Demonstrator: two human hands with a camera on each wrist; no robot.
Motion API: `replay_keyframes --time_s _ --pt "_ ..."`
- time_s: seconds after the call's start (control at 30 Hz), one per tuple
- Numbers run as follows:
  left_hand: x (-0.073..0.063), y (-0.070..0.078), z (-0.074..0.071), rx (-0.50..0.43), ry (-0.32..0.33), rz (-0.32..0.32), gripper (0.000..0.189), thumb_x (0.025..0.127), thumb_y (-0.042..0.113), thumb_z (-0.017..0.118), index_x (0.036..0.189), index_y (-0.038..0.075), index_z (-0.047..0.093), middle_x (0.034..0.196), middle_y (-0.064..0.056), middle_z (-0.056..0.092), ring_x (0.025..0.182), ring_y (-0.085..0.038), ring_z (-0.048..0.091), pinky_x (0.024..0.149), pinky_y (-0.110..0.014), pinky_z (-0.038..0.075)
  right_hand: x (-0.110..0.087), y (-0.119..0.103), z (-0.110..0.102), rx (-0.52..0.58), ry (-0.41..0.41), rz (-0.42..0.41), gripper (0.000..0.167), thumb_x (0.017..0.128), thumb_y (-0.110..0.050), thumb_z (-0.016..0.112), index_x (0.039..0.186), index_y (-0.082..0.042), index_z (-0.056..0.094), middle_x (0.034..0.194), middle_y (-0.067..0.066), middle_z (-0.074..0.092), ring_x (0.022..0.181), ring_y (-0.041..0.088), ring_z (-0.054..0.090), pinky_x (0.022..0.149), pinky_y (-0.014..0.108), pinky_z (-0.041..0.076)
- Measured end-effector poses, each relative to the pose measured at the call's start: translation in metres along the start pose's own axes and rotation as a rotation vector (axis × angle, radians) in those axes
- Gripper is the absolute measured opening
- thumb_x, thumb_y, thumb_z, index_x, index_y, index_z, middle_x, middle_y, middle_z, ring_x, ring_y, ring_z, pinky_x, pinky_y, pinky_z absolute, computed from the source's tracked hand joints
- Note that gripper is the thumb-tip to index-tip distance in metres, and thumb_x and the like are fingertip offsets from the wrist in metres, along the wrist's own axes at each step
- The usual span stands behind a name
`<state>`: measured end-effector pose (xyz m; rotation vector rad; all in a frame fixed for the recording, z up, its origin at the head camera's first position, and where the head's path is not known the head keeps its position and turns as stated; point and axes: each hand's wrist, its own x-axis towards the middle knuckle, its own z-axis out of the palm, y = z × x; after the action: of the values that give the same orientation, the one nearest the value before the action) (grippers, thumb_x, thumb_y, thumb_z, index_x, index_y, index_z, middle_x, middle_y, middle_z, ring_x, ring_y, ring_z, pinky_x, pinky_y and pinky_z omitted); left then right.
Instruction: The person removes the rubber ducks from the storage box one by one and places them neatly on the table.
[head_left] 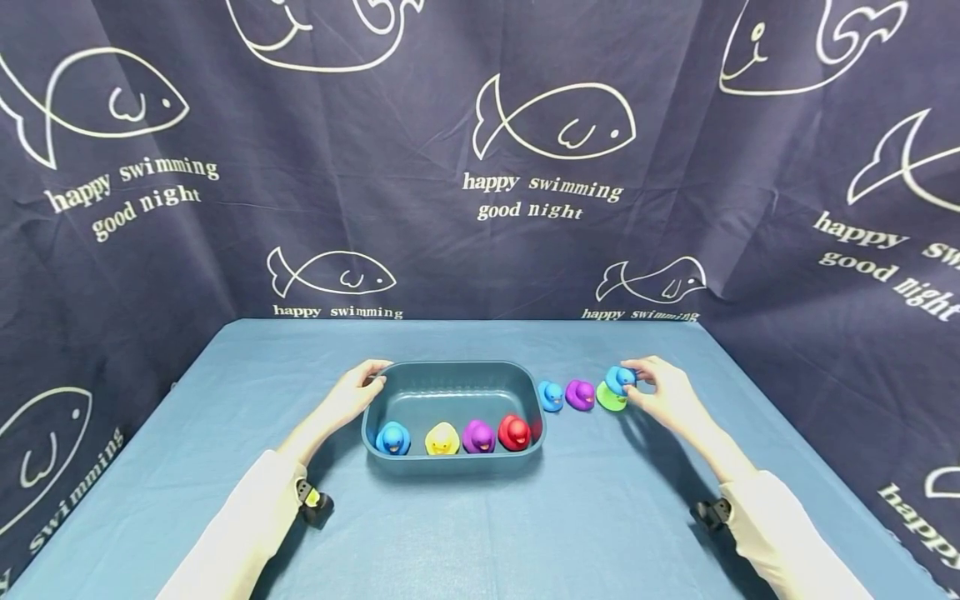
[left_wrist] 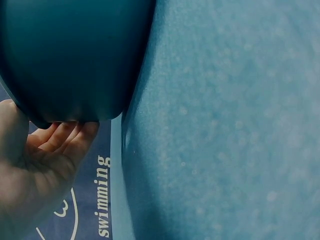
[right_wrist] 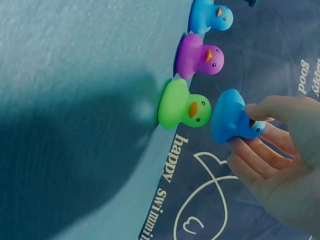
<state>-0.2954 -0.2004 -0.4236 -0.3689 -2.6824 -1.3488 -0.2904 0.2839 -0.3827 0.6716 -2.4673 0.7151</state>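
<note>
My right hand (head_left: 666, 393) pinches a blue rubber duck (right_wrist: 232, 117) between thumb and fingers. The duck is held just above the head of a green rubber duck (right_wrist: 182, 106), with a small gap between them in the right wrist view. Beside the green one stand a purple duck (head_left: 580, 395) and another blue duck (head_left: 551, 396). My left hand (head_left: 351, 395) grips the left end of a dark teal bin (head_left: 453, 465); in the left wrist view, fingers (left_wrist: 75, 137) touch its outer wall, their tips hidden.
Inside the bin, along its near side, sit a blue duck (head_left: 393, 438), a yellow duck (head_left: 442, 438), a purple duck (head_left: 478, 436) and a red duck (head_left: 514, 432). A blue cloth (head_left: 465, 533) covers the table. Dark fish-print curtains (head_left: 420, 208) stand behind and at both sides.
</note>
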Motion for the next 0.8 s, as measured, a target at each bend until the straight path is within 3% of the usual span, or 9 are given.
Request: replay_keyframes --time_s 0.13,0.37,0.6,0.8 --pt "0.000 0.000 0.000 -0.011 0.003 0.007 0.033 0.094 0.011 0.050 0.125 0.000 0.054 0.114 -0.020 0.060 0.074 -0.013 0.051 0.061 -0.023 0.042 -0.001 0.004 -0.003 -0.010 0.000 0.011 0.035 0.071 0.006 0.070 0.105 0.006 0.065 0.094 0.019 0.065 0.080 0.033 0.065 0.075 0.047 0.052" --pt "-0.004 -0.001 -0.002 -0.037 0.027 0.109 0.034 0.093 0.019 0.050 0.120 -0.001 0.056 0.108 -0.018 0.062 0.074 -0.013 0.052 0.061 -0.024 0.042 -0.004 0.009 -0.007 -0.007 -0.012 0.036 0.035 0.072 0.005 0.068 0.106 0.006 0.065 0.095 0.020 0.065 0.082 0.034 0.064 0.077 0.049 0.051" --pt "-0.001 -0.001 0.000 0.003 0.007 0.018 0.033 0.094 0.011 0.050 0.125 0.000 0.054 0.117 -0.020 0.061 0.084 -0.017 0.054 0.068 -0.026 0.044 -0.007 0.014 -0.010 -0.021 -0.009 0.050 0.035 0.071 0.006 0.068 0.105 0.007 0.065 0.094 0.020 0.065 0.082 0.034 0.064 0.077 0.048 0.051" --pt "-0.001 0.002 0.000 0.016 0.007 -0.005 0.033 0.094 0.009 0.050 0.125 0.001 0.054 0.118 -0.018 0.061 0.086 -0.018 0.053 0.070 -0.026 0.044 -0.011 0.017 -0.013 -0.030 -0.009 0.067 0.034 0.072 0.005 0.067 0.105 0.007 0.064 0.095 0.021 0.065 0.082 0.035 0.064 0.076 0.050 0.051"
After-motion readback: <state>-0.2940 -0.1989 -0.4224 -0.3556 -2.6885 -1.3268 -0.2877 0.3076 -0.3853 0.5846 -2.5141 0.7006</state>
